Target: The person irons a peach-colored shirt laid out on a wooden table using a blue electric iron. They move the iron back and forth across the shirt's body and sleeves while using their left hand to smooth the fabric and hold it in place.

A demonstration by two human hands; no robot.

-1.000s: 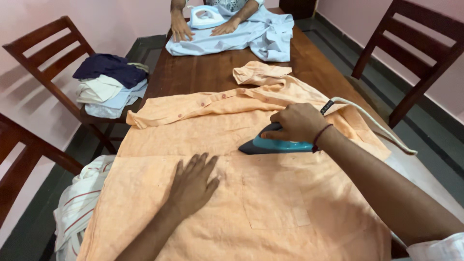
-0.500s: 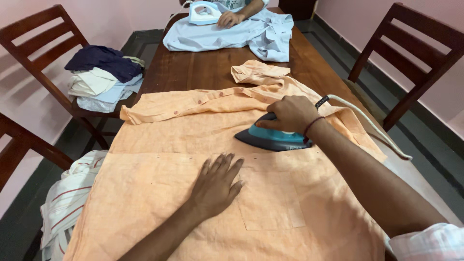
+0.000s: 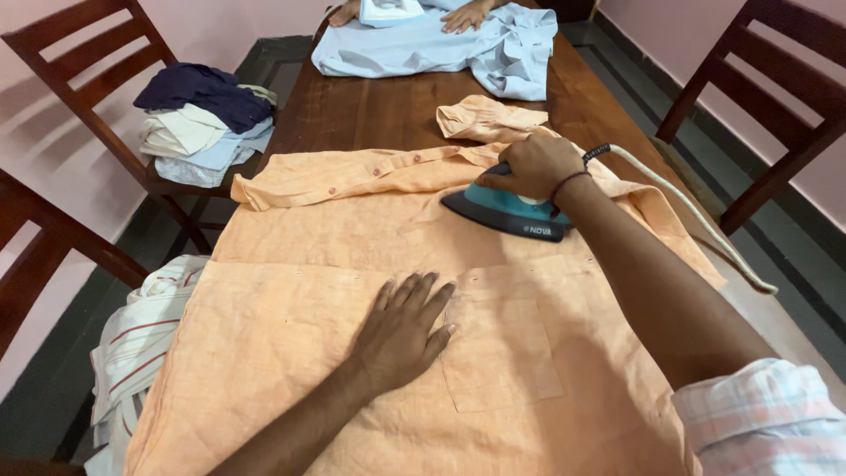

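- Pink walls closed in a dark wooden table (image 3: 388, 110) that ran away from the camera, with wooden chairs on both sides.
- An orange shirt (image 3: 291, 344) lay spread flat over the near end of the table, button placket across the far side, chest pocket toward the near right.
- Left hand (image 3: 404, 333) pressed palm-down on the shirt just left of the pocket, fingers stretched out and slightly spread, gripping nothing.
- Right hand (image 3: 533, 166) was wrapped around the handle of a teal and dark iron (image 3: 502, 211), fingers curled tight on it.
- Iron sat sole-down on the shirt just below the placket, nose pointing left, well apart from the left hand.
- A pale cord (image 3: 696, 225) trailed from the iron's back end off toward the right edge of the table.
- On the left chair (image 3: 79, 53), a stack of folded clothes (image 3: 204, 123), dark navy on top, pale pieces under it.
- Striped white cloth (image 3: 132, 353) hung off the near left side, partly under the shirt.
- Far end: another person's hands (image 3: 467, 16) rested on a light blue shirt (image 3: 441, 53), beside a white iron (image 3: 388, 11).
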